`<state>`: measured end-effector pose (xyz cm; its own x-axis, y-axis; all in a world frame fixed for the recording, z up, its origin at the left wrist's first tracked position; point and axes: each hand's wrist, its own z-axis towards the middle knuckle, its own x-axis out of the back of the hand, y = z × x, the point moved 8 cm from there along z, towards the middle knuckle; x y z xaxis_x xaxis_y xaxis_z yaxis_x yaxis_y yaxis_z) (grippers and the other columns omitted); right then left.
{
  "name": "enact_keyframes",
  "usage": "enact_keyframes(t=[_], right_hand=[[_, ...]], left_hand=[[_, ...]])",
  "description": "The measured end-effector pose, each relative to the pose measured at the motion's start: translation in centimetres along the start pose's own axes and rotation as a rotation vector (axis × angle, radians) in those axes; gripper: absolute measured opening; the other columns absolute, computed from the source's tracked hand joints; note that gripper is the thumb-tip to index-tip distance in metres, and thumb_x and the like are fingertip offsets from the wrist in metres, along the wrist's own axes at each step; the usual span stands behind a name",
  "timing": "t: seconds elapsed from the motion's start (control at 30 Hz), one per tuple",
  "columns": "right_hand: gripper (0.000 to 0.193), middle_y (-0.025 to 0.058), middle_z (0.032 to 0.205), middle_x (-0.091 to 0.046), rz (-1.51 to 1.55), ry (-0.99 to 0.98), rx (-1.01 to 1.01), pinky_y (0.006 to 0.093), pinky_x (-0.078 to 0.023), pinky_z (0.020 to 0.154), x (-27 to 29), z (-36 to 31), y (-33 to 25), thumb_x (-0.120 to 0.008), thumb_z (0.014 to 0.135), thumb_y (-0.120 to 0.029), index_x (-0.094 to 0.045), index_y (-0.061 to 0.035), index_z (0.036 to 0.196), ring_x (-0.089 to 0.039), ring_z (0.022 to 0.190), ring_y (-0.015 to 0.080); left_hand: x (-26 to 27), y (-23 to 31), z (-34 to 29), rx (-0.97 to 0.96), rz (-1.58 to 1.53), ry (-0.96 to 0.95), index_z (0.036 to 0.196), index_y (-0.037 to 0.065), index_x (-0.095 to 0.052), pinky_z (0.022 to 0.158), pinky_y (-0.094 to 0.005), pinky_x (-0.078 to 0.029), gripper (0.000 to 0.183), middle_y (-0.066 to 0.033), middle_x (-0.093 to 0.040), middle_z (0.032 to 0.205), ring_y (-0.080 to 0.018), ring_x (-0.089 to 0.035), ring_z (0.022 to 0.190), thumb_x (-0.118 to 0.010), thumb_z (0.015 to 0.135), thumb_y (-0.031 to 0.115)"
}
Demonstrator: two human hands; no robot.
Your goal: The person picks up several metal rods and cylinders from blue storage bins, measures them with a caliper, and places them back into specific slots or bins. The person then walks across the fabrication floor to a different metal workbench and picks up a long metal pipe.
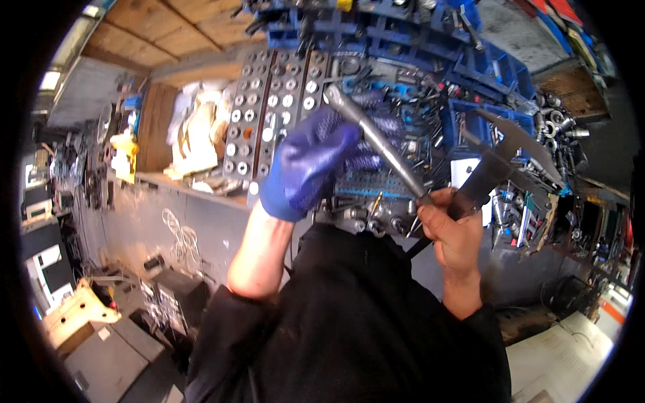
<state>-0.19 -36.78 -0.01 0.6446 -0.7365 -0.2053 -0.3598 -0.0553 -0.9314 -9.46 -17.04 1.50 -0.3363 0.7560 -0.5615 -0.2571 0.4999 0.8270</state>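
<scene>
My left hand [306, 164] wears a purple-blue glove and is smeared by motion. Purple patterned glove parts [386, 126] show beyond a long metal wrench; whether these are its fingers or a second glove, I cannot tell. The wrench [384, 148] slants across the front of me, its round head near the gloved hand. My right hand [451, 228] is bare and closed around the wrench's lower end and the dark beam of a large caliper-like tool [485, 176]. The wide pointed jaws of that tool stick out up and to the right.
Racks of round metal collets [250, 115] stand at the left of the bench. Blue bins [383, 41] run along the back. Small cutters and tools [410, 111] lie in the middle, with metal holders [556, 127] at the right. A wooden box [158, 127] holds crumpled paper.
</scene>
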Motion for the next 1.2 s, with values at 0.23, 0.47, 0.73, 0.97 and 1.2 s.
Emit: enact_keyframes(t=[0.23, 0.47, 0.73, 0.97, 1.2], right_hand=[[0.028, -0.0013, 0.06, -0.042, 0.054, -0.031, 0.053, 0.0228, -0.021, 0.043, 0.2, 0.4, 0.2, -0.065, 0.09, -0.017, -0.058, 0.0083, 0.099, -0.031, 0.046, 0.0048], [0.026, -0.0015, 0.059, -0.041, 0.156, -0.036, 0.019, 0.0226, -0.02, 0.043, 1.1, 1.2, 0.7, -0.062, 0.092, -0.016, -0.057, 0.0092, 0.098, -0.03, 0.045, 0.0045], [0.032, -0.0024, 0.057, -0.038, 0.122, -0.086, 0.016, 0.0225, -0.019, 0.043, -0.9, 2.0, 0.8, -0.06, 0.094, -0.021, -0.056, 0.0109, 0.098, -0.028, 0.044, 0.004], [0.031, -0.0038, 0.055, -0.035, 0.116, -0.056, 0.0, 0.0224, -0.019, 0.043, -1.2, 2.0, 1.1, -0.058, 0.095, -0.02, -0.055, 0.0109, 0.098, -0.027, 0.044, 0.0038], [0.03, -0.0042, 0.056, -0.034, 0.16, 0.02, -0.004, 0.0224, -0.019, 0.044, 0.2, 2.0, 1.5, -0.055, 0.097, -0.019, -0.055, 0.0104, 0.098, -0.026, 0.045, 0.0034]], left_hand=[[10.2, 8.0, -4.8, -0.145, 0.249, 0.674, 0.111, -0.004, -0.064, 0.068, -0.0231, -0.051, 0.033, -0.0114, -0.07, 0.092, -0.0124, -0.064, 0.077, -0.059, 0.095, 0.024], [17.9, 5.6, -10.7, 0.146, 0.609, 0.824, 0.116, -0.004, -0.06, 0.069, -0.0265, -0.053, 0.044, -0.0131, -0.07, 0.092, -0.0153, -0.066, 0.079, -0.069, 0.087, 0.027], [24.7, -3.4, -11.0, 0.267, 1.248, 0.869, 0.118, 0.005, -0.061, 0.08, -0.0399, -0.051, 0.043, -0.0192, -0.068, 0.098, -0.0334, -0.067, 0.089, -0.068, 0.079, 0.024], [22.3, -2.7, -8.2, 0.377, 1.409, 0.831, 0.119, 0.002, -0.061, 0.083, -0.035, -0.052, 0.045, -0.0176, -0.069, 0.104, -0.0274, -0.068, 0.095, -0.073, 0.079, 0.021], [21.3, -3.4, -7.7, 0.299, 1.617, 0.813, 0.103, 0.007, -0.066, 0.074, -0.0409, -0.052, 0.035, -0.0178, -0.068, 0.09, -0.0333, -0.066, 0.083, -0.073, 0.079, 0.031]])
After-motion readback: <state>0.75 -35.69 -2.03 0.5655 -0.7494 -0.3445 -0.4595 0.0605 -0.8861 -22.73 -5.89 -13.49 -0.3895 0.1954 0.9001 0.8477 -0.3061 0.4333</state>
